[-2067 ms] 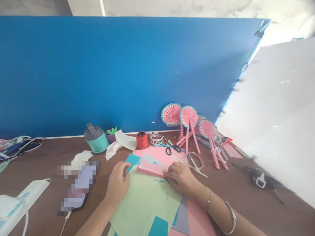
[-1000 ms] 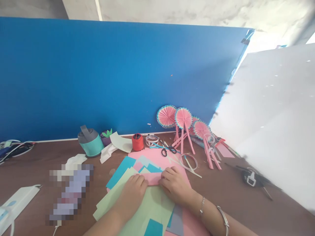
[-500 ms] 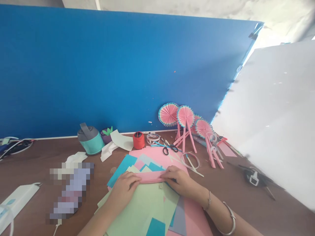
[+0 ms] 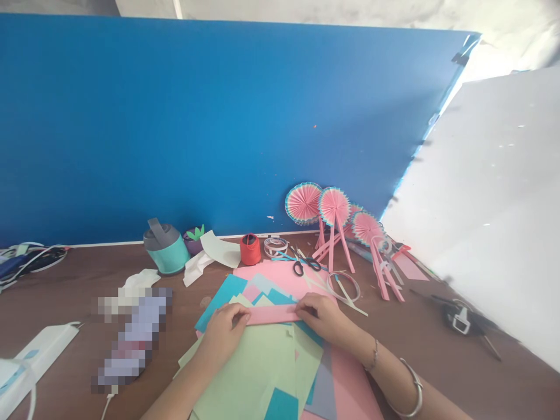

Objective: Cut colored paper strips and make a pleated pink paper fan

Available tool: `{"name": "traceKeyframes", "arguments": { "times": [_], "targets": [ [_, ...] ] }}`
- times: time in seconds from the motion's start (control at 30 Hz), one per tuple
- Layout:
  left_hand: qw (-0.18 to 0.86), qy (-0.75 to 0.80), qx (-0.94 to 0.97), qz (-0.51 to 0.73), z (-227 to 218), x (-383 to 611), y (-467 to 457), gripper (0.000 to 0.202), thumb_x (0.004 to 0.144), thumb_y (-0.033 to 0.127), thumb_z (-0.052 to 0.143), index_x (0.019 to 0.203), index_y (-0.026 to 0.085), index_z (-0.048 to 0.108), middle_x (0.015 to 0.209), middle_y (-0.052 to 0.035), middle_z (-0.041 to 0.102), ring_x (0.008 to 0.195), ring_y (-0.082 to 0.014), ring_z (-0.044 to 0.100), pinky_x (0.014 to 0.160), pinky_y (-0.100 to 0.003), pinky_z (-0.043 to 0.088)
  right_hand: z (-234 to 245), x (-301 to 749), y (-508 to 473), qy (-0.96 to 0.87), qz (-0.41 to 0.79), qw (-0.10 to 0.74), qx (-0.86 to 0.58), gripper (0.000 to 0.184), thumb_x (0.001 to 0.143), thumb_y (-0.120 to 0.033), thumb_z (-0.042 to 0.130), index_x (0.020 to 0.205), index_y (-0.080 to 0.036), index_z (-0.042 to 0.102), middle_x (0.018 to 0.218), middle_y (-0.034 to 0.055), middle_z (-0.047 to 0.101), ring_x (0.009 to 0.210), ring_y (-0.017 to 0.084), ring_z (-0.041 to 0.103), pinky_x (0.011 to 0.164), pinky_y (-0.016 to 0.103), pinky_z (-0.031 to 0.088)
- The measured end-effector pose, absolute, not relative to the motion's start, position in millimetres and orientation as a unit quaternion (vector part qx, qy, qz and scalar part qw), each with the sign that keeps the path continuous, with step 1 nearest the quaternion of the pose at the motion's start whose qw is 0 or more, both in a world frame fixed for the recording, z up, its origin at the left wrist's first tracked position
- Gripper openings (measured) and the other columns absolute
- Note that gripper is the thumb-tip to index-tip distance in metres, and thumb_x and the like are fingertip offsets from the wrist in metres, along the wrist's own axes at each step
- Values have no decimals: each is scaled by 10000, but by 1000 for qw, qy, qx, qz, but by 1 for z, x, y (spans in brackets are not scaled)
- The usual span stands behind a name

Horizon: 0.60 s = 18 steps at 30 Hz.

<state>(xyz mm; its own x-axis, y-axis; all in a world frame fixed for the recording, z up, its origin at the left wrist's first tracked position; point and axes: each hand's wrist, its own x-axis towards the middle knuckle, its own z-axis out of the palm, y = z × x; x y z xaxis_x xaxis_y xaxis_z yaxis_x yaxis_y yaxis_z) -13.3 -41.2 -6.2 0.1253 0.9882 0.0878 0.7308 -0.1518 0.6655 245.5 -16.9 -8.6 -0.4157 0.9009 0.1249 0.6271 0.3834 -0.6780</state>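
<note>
A folded strip of pink paper (image 4: 272, 314) stretches between my two hands, just above a pile of coloured sheets. My left hand (image 4: 225, 329) has its fingers closed on the strip's left end. At the right end, my right hand (image 4: 321, 315) pinches it between thumb and fingers. Under them lie light green paper sheets (image 4: 249, 367), overlapping blue, grey and pink ones. Black-handled scissors (image 4: 306, 265) rest beyond my right hand on pink paper.
Pink pleated paper fans (image 4: 335, 207) with long handles lean against the blue partition (image 4: 175, 128). A red spool-like object (image 4: 250, 249), a teal container (image 4: 166, 251) and a small potted plant (image 4: 195, 238) stand at the back. On the right lies a black tool (image 4: 461, 321); a white power strip (image 4: 39, 356) is left.
The whole view has shifted slightly. Both hands keep hold of the pink strip's ends, and its face now looks flatter, with small changes in finger position.
</note>
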Motion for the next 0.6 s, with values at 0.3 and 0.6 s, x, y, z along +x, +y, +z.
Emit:
{"name": "traceKeyframes", "arguments": {
  "times": [0.3, 0.6],
  "targets": [
    [186, 625, 730, 208, -2, -10, -38, 203, 832, 247, 442, 725, 207, 609, 764, -21, 658, 795, -192, 585, 714, -305, 419, -10, 241, -12, -774, 265, 213, -534, 153, 754, -165, 499, 726, -179, 648, 720, 22, 653, 634, 137, 543, 571, 227, 377],
    [219, 629, 723, 182, -3, -11, -33, 190, 823, 245, 445, 747, 207, 615, 759, -14, 659, 798, -188, 595, 687, -284, 394, -4, 238, -7, -758, 274, 179, -565, 117, 709, -174, 524, 684, -172, 638, 624, -2, 630, 572, 118, 502, 522, 210, 317]
  ]
}}
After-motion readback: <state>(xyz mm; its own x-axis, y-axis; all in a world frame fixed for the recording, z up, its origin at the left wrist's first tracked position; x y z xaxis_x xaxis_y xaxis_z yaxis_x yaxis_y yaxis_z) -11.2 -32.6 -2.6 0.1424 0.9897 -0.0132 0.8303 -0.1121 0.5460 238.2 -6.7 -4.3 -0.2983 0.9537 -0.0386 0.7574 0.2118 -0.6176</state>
